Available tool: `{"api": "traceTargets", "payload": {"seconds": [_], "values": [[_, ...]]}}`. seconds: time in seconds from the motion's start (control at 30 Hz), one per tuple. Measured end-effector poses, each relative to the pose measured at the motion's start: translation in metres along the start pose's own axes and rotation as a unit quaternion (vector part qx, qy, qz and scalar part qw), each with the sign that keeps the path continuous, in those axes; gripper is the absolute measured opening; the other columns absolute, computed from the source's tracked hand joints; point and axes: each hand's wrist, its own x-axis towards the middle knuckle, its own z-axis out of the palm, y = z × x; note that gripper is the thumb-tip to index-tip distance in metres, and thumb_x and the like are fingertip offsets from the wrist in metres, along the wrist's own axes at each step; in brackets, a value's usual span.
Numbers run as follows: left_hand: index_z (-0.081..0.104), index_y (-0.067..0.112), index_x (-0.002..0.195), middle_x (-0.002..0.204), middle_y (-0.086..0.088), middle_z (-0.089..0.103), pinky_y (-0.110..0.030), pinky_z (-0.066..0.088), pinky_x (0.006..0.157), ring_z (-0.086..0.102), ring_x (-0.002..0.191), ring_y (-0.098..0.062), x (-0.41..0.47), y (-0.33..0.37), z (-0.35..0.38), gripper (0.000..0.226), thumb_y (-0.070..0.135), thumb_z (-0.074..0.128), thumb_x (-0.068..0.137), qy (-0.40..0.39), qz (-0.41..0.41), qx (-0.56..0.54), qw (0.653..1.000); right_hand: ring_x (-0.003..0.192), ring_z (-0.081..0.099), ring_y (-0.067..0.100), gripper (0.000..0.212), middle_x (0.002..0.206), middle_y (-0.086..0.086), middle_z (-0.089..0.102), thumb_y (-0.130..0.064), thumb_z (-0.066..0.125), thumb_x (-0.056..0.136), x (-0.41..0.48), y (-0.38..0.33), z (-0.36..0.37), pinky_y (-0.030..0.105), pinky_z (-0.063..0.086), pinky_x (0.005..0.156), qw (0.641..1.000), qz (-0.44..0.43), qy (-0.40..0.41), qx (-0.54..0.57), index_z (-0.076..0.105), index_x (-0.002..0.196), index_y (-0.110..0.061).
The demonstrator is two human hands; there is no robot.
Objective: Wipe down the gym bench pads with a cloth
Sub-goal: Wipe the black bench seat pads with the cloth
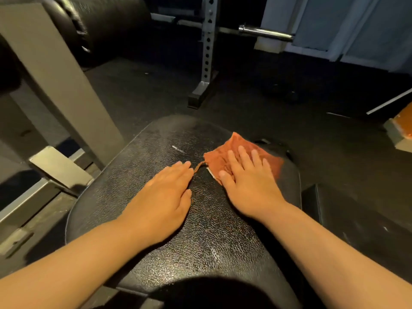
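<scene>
Head view showed two bare forearms reaching forward over one black bench pad (200, 230), both palms down. The right hand (247, 175) lay flat, fingers straight and slightly spread, pressing the one orange cloth (219, 156) onto the pad's far right part. The left hand (165, 192) rested flat and empty on the pad just beside it, fingers together.

Orange cloth (265, 160) middle hidden under right hand (247, 181). Seat pad (200, 224) near end lost in dark blur at bottom edge. Barbell (265, 33) left of rack upright (208, 43) lost in the dark. Orange-topped thing (404, 124) cut by right edge, unidentifiable. Black padded roll (107, 21) cut by top edge.
</scene>
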Motion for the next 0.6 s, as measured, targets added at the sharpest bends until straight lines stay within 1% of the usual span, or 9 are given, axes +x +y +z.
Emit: {"api": "traceTargets", "payload": {"seconds": [0.1, 0.2, 0.27, 0.37, 0.4, 0.47, 0.5, 0.57, 0.6], "values": [[0.035, 0.021, 0.153, 0.162, 0.006, 0.027, -0.027, 0.011, 0.123, 0.019, 0.15, -0.008, -0.002, -0.008, -0.005, 0.064, 0.036, 0.029, 0.091, 0.024, -0.019, -0.053, 0.998, 0.154, -0.01, 0.02, 0.072, 0.169, -0.004, -0.002, -0.065, 0.008, 0.093, -0.035, -0.042, 0.007, 0.04, -0.009, 0.124, 0.989, -0.142, 0.005, 0.045, 0.011, 0.159, -0.036], [0.037, 0.023, 0.153, 0.16, 0.008, 0.03, -0.032, 0.016, 0.124, 0.022, 0.149, -0.007, -0.006, -0.021, -0.011, 0.064, 0.031, 0.03, 0.09, 0.023, -0.021, -0.06, 0.998, 0.153, -0.008, 0.007, 0.069, 0.167, -0.018, 0.002, -0.072, 0.018, 0.092, -0.036, -0.031, -0.003, 0.035, -0.008, 0.124, 0.968, -0.237, -0.04, 0.076, 0.016, 0.156, -0.046], [0.037, 0.022, 0.153, 0.16, 0.007, 0.029, -0.029, 0.011, 0.124, 0.021, 0.149, -0.008, -0.01, -0.027, -0.014, 0.063, 0.033, 0.03, 0.091, 0.017, -0.017, -0.04, 0.999, 0.153, -0.005, 0.006, 0.067, 0.167, -0.017, 0.003, -0.07, 0.026, 0.096, -0.007, -0.015, -0.008, 0.039, -0.004, 0.125, 0.975, -0.213, -0.033, 0.054, 0.015, 0.157, -0.044], [0.039, 0.02, 0.152, 0.16, 0.007, 0.03, -0.022, 0.008, 0.119, 0.022, 0.149, -0.009, -0.013, -0.03, -0.017, 0.064, 0.035, 0.031, 0.09, 0.036, -0.036, -0.04, 0.998, 0.155, -0.008, 0.02, 0.065, 0.169, -0.004, -0.003, -0.059, 0.022, 0.103, 0.032, -0.033, -0.005, 0.046, -0.005, 0.124, 0.998, -0.063, -0.002, 0.019, 0.009, 0.16, -0.032], [0.041, 0.019, 0.15, 0.159, 0.007, 0.032, -0.022, 0.009, 0.117, 0.024, 0.149, -0.01, -0.014, -0.031, -0.017, 0.064, 0.034, 0.032, 0.09, 0.052, -0.05, -0.047, 0.996, 0.154, -0.01, 0.023, 0.064, 0.169, -0.002, -0.005, -0.057, 0.02, 0.103, 0.037, -0.05, -0.002, 0.047, -0.007, 0.124, 0.999, -0.05, -0.002, 0.022, 0.007, 0.161, -0.03], [0.047, 0.02, 0.147, 0.158, 0.007, 0.035, -0.026, 0.015, 0.118, 0.028, 0.147, -0.012, -0.016, -0.033, -0.018, 0.062, 0.032, 0.034, 0.088, 0.085, -0.074, -0.06, 0.992, 0.154, -0.01, 0.025, 0.063, 0.169, -0.003, -0.003, -0.056, 0.021, 0.103, 0.031, -0.083, 0.002, 0.047, -0.008, 0.124, 0.993, -0.109, -0.016, 0.036, 0.01, 0.16, -0.032], [0.051, 0.02, 0.143, 0.156, 0.007, 0.037, -0.028, 0.019, 0.118, 0.03, 0.145, -0.011, -0.017, -0.035, -0.018, 0.06, 0.031, 0.036, 0.087, 0.097, -0.082, -0.069, 0.99, 0.155, -0.006, 0.024, 0.062, 0.169, -0.003, 0.003, -0.059, 0.023, 0.102, 0.025, -0.09, 0.003, 0.047, -0.005, 0.124, 0.987, -0.154, -0.014, 0.041, 0.016, 0.159, -0.033], [0.058, 0.02, 0.137, 0.153, 0.009, 0.041, -0.031, 0.024, 0.118, 0.035, 0.142, -0.01, -0.017, -0.037, -0.019, 0.055, 0.029, 0.037, 0.087, 0.1, -0.083, -0.084, 0.988, 0.152, 0.016, 0.026, 0.063, 0.164, -0.002, 0.024, -0.063, 0.029, 0.098, 0.02, -0.08, -0.003, 0.047, 0.013, 0.123, 0.974, -0.223, 0.015, 0.044, 0.035, 0.154, -0.035], [0.058, 0.02, 0.137, 0.153, 0.009, 0.042, -0.033, 0.026, 0.119, 0.036, 0.142, -0.01, -0.017, -0.037, -0.021, 0.054, 0.029, 0.037, 0.087, 0.09, -0.075, -0.077, 0.99, 0.147, 0.028, 0.025, 0.063, 0.158, -0.001, 0.034, -0.064, 0.032, 0.095, 0.026, -0.07, -0.005, 0.046, 0.023, 0.12, 0.971, -0.233, 0.036, 0.033, 0.043, 0.15, -0.034]]}}
